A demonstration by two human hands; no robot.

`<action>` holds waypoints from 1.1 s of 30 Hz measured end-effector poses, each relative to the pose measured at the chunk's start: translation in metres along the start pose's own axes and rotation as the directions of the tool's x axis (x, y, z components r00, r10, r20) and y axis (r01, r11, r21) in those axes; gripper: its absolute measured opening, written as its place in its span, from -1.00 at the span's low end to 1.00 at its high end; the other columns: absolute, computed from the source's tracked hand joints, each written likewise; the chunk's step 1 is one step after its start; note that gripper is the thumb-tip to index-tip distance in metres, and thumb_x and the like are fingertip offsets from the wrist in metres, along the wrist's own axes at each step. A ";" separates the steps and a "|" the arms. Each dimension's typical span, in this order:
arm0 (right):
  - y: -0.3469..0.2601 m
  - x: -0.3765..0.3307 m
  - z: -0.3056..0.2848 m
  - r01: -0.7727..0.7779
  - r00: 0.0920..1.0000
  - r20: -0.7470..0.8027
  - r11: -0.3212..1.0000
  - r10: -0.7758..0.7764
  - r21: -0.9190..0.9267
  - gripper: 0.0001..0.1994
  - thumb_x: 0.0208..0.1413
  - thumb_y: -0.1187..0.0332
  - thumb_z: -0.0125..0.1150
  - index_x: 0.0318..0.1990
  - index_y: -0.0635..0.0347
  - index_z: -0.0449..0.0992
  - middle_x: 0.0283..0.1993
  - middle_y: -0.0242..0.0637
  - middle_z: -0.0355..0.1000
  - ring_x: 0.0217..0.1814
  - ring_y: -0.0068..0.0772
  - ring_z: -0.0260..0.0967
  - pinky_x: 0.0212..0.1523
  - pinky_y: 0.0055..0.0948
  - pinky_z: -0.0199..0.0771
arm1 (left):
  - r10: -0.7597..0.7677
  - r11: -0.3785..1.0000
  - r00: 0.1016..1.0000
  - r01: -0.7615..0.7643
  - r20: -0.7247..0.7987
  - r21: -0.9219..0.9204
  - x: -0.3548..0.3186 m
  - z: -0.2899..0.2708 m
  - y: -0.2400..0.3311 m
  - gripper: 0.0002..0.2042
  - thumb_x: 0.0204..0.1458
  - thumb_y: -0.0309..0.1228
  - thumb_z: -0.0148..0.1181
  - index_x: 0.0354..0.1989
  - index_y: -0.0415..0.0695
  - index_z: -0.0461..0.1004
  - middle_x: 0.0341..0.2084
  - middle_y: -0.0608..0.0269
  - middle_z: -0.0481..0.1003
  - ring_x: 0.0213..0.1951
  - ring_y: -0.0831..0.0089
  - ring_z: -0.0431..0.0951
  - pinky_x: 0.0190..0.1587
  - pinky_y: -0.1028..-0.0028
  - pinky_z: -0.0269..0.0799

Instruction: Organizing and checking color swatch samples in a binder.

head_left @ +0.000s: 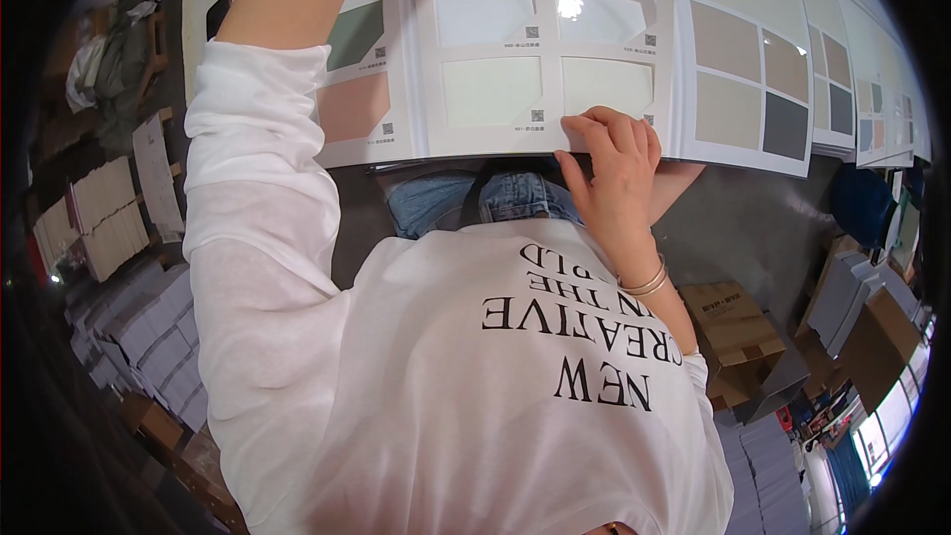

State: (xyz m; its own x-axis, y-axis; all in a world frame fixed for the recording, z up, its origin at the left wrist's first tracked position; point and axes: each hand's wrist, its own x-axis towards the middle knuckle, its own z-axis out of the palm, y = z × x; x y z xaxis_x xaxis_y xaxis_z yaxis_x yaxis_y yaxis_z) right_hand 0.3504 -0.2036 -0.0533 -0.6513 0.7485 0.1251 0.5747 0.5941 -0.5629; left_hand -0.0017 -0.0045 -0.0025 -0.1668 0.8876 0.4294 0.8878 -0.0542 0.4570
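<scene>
A large white sample board [515, 59] with several pale colour swatches glued in rows lies on the table in front of me. My right hand [609, 163] pinches its near edge, thumb under and fingers on top, beside a cream swatch [606, 85]. A bangle sits on that wrist. My left arm reaches up and forward across the board's left side; the left hand is out of the picture past the top edge. Pink and grey-green swatches [354, 104] show beside that arm.
A second board with beige and dark grey swatches [753, 79] lies to the right, more boards beyond it. Cardboard boxes [733, 332] stand on the floor at right. Stacks of grey sheets [149, 337] and tan cards [99, 218] fill the left.
</scene>
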 end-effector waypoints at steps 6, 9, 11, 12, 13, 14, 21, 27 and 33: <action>0.000 -0.001 0.001 0.002 1.000 -0.002 1.000 -0.002 0.005 -0.67 -0.02 0.40 0.38 -0.04 0.06 0.54 0.01 -0.36 0.40 0.10 -0.22 0.30 0.38 -0.02 0.00 | 0.043 0.999 0.999 -0.043 -0.019 0.027 0.000 0.003 -0.005 -0.67 -0.14 -0.24 0.48 -0.20 -0.14 0.69 -0.28 0.06 0.65 -0.21 0.19 0.66 -0.11 0.31 0.53; 0.001 -0.001 0.001 0.002 1.000 -0.003 1.000 -0.002 0.000 -0.67 -0.02 0.40 0.38 -0.04 0.05 0.54 0.01 -0.36 0.41 0.11 -0.23 0.30 0.38 -0.02 0.00 | 0.051 0.998 0.998 -0.051 -0.022 0.038 0.000 0.004 -0.004 -0.67 -0.14 -0.24 0.48 -0.21 -0.13 0.69 -0.26 0.05 0.65 -0.20 0.18 0.65 -0.10 0.31 0.53; 0.001 0.000 0.000 -0.003 1.000 0.002 1.000 0.003 0.004 -0.66 -0.02 0.40 0.38 -0.04 0.05 0.54 0.01 -0.36 0.41 0.11 -0.23 0.30 0.38 -0.02 0.00 | 0.048 0.997 0.999 -0.048 -0.008 0.053 -0.001 0.005 -0.002 -0.68 -0.13 -0.24 0.47 -0.21 -0.13 0.69 -0.24 0.04 0.64 -0.17 0.18 0.65 -0.10 0.31 0.53; 0.001 0.000 0.000 -0.004 1.000 0.002 1.000 0.004 0.004 -0.66 -0.02 0.40 0.38 -0.04 0.05 0.54 0.01 -0.36 0.41 0.11 -0.23 0.30 0.38 -0.02 0.00 | 0.049 0.997 0.999 -0.049 -0.008 0.051 -0.001 0.004 0.000 -0.68 -0.13 -0.24 0.47 -0.21 -0.13 0.69 -0.24 0.04 0.64 -0.17 0.18 0.65 -0.10 0.31 0.53; 0.001 0.000 0.001 -0.008 1.000 0.001 1.000 0.008 0.005 -0.66 -0.02 0.40 0.38 -0.04 0.04 0.54 0.01 -0.37 0.41 0.10 -0.23 0.30 0.38 -0.01 -0.01 | 0.019 0.999 1.000 -0.019 0.001 0.039 -0.002 0.004 0.002 -0.68 -0.12 -0.24 0.47 -0.21 -0.13 0.69 -0.23 0.04 0.64 -0.17 0.18 0.65 -0.09 0.31 0.54; 0.001 -0.001 0.001 -0.012 1.000 0.001 1.000 0.012 0.005 -0.66 -0.02 0.40 0.38 -0.04 0.04 0.54 0.00 -0.37 0.41 0.10 -0.24 0.31 0.39 -0.01 -0.01 | -0.011 1.000 1.000 0.011 0.010 0.026 -0.002 0.004 0.004 -0.69 -0.12 -0.25 0.47 -0.21 -0.13 0.69 -0.22 0.03 0.64 -0.16 0.19 0.65 -0.09 0.31 0.54; -0.001 0.000 0.000 -0.015 1.000 0.002 1.000 0.015 0.023 -0.67 -0.02 0.41 0.39 -0.05 0.04 0.55 0.00 -0.38 0.41 0.10 -0.26 0.31 0.39 0.00 -0.02 | 0.033 0.998 0.999 -0.032 -0.002 0.044 -0.001 0.006 -0.004 -0.69 -0.10 -0.23 0.45 -0.20 -0.13 0.69 -0.25 0.04 0.65 -0.18 0.20 0.65 -0.10 0.30 0.54; 0.000 0.000 0.000 -0.019 1.000 0.001 1.000 0.019 0.022 -0.66 -0.04 0.41 0.40 -0.05 0.02 0.55 -0.01 -0.37 0.40 0.09 -0.26 0.31 0.38 0.02 0.00 | 0.033 0.999 0.999 -0.032 -0.020 0.029 -0.002 0.007 -0.005 -0.69 -0.10 -0.24 0.44 -0.21 -0.14 0.69 -0.29 0.04 0.66 -0.22 0.20 0.66 -0.13 0.30 0.54; 0.000 0.000 0.001 -0.021 1.000 -0.003 1.000 0.021 0.016 -0.65 -0.04 0.41 0.41 -0.05 0.03 0.55 -0.01 -0.36 0.40 0.09 -0.25 0.32 0.38 0.05 0.01 | 0.012 1.000 1.000 -0.012 -0.009 0.010 -0.003 0.007 -0.002 -0.69 -0.12 -0.25 0.45 -0.21 -0.14 0.69 -0.33 0.06 0.66 -0.24 0.23 0.67 -0.15 0.32 0.54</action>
State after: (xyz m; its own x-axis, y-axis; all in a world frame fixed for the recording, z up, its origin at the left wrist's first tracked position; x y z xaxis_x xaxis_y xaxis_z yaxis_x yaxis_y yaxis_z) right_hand 0.3503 -0.2041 -0.0537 -0.6375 0.7617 0.1158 0.5804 0.5736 -0.5781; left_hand 0.0003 -0.0039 -0.0104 -0.1597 0.8827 0.4420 0.8940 -0.0606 0.4440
